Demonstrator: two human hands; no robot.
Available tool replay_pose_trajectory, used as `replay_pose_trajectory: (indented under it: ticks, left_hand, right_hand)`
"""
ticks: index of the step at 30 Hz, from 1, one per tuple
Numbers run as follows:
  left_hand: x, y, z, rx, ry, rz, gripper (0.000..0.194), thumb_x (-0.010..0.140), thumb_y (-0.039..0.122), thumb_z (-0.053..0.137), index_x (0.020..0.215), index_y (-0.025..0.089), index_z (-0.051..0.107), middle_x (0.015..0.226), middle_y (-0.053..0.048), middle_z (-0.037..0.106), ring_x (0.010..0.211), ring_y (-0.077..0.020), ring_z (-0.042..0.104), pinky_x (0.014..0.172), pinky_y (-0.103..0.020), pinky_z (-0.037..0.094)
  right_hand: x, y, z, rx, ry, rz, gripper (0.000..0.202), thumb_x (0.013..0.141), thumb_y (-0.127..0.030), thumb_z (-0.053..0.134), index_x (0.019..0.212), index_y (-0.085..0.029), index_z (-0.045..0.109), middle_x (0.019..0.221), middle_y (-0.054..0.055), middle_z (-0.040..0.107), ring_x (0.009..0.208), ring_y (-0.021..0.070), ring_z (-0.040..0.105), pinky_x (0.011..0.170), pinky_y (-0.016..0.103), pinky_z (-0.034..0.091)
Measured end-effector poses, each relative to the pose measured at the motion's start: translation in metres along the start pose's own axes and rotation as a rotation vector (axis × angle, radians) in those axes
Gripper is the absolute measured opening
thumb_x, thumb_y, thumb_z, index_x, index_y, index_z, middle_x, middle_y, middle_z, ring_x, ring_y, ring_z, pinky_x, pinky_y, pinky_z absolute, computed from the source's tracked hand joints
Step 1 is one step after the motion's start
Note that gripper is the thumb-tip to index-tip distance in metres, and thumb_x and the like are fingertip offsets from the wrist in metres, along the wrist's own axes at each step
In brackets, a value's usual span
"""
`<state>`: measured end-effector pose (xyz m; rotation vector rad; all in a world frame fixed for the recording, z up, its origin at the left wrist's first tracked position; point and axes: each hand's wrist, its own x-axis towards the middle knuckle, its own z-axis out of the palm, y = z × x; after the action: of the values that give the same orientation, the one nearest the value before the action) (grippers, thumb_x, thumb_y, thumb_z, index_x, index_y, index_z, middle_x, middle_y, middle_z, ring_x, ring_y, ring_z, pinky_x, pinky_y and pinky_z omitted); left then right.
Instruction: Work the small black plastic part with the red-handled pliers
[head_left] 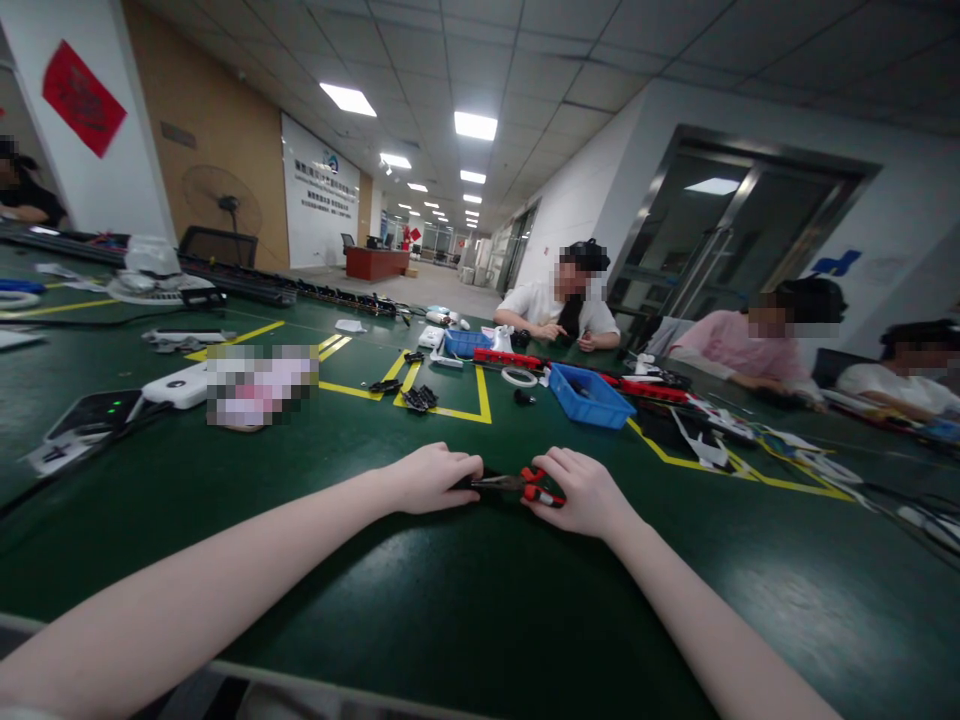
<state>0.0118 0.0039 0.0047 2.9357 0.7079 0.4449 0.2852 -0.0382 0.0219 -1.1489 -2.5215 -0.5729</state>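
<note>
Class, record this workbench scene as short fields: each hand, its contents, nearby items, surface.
Left hand: fingers closed on a small dark part, mostly hidden
Right hand: gripping red-handled long-nose pliers, tips toward the left hand
Beyond hands: blue plastic bin; black parts
Surface: green tabletop with yellow lines

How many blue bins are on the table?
2 clear ones: the nearer bin stands beyond the right hand; the farther bin sits further back, to its left. A blue thing at the right edge is too blurred to tell.
</note>
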Motion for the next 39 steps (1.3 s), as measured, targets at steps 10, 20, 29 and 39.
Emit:
replay_pose_trajectory:
  ticks: [10,20,29,39]
  left_hand:
    - [0.0003,0.0001,0.0000,-0.002,-0.008,0.006,0.016,0.094,0.037,0.051,0.100,0.022,0.047,0.093,-0.001,0.066,0.078,-0.0175,0.063,0.078,-0.030,0.041]
    - [0.0001,-0.0015,0.0021,0.006,0.005,0.008,0.017,0.095,0.038,0.049,0.101,0.022,0.046,0.093,-0.001,0.065,0.076,-0.0175,0.063,0.077,-0.031,0.042]
    - [0.0006,-0.0019,0.0004,-0.014,-0.002,-0.014,0.016,0.095,0.037,0.048,0.101,0.022,0.047,0.093,-0.001,0.064,0.077,-0.0174,0.062,0.076,-0.030,0.042]
    - [-0.0018,-0.0032,0.0081,0.023,0.095,-0.047,0.016,0.092,0.037,0.052,0.099,0.022,0.055,0.108,-0.003,0.055,0.074,-0.0144,0.060,0.070,-0.027,0.045]
  right_hand:
    - [0.0005,0.0005,-0.0002,-0.039,0.015,-0.013,0.035,0.079,-0.043,0.062,0.101,-0.016,0.062,0.092,0.011,0.064,0.079,0.0221,0.060,0.070,0.034,0.046]
    - [-0.0003,0.0020,0.0033,-0.046,0.070,-0.016,0.035,0.079,-0.042,0.062,0.103,-0.015,0.063,0.093,0.012,0.065,0.080,0.0232,0.059,0.069,0.036,0.045]
    - [-0.0017,0.0021,0.0046,-0.099,0.100,-0.022,0.035,0.082,-0.041,0.060,0.106,-0.016,0.064,0.095,0.012,0.064,0.083,0.0241,0.056,0.069,0.036,0.042]
    - [-0.0029,0.0069,0.0028,-0.106,0.144,-0.016,0.040,0.079,-0.041,0.062,0.109,-0.015,0.063,0.099,0.013,0.065,0.087,0.0256,0.059,0.072,0.037,0.043]
